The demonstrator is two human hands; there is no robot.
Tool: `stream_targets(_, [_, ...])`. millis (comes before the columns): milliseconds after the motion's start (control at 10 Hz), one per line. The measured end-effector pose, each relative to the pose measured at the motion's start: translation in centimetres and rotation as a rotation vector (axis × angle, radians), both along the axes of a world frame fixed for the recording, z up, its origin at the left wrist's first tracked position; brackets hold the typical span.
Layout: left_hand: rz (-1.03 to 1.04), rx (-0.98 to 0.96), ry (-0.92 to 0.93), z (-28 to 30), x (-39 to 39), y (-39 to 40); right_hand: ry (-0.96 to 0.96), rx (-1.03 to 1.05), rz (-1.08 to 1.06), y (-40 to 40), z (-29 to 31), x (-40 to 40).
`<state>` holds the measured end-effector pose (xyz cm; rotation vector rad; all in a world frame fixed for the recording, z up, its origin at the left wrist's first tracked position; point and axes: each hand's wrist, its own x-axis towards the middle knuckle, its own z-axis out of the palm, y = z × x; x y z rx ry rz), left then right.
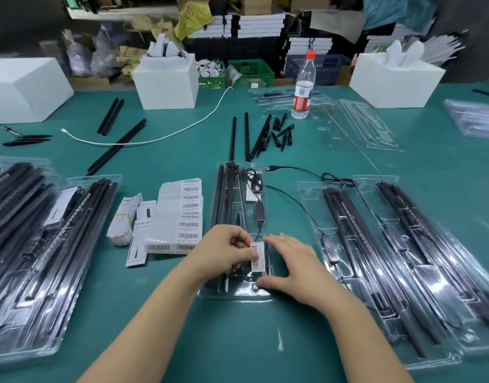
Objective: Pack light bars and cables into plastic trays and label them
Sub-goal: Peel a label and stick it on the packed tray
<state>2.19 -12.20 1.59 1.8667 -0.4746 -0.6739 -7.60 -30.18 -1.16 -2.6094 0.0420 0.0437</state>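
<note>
On the green table point(160, 313), a clear tray point(238, 295) holding black bars point(226, 189) and a cable point(258, 211) lies in the middle. The left hand point(224, 251) pinches a barcode label point(257, 257) over the tray's near end. The right hand point(293, 268) rests just beside it, grip released, fingers straight.

two bare forearms; no sleeves visible

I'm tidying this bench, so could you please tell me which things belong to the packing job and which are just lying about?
Job: centre tray, barcode label pinched by left hand, right hand on tray, label sheet, loose light bars.
Lying about: water bottle, white cord, white boxes.
</note>
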Motion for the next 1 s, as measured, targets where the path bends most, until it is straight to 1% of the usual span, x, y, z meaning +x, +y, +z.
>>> stream_targets(300, [0.010,0.042,0.016,-0.74,0.26,-0.63,0.002,0.017,-0.005,-0.07,-0.17,0.03])
stream_targets(600, [-0.024,0.090,-0.025,-0.76,0.49,-0.85,0.009,0.008,-0.008,-0.03,-0.11,0.09])
stream_targets(1000, [-0.044,0.087,0.002,-0.54,0.69,-0.84,0.009,0.019,-0.011,-0.08,-0.12,0.14])
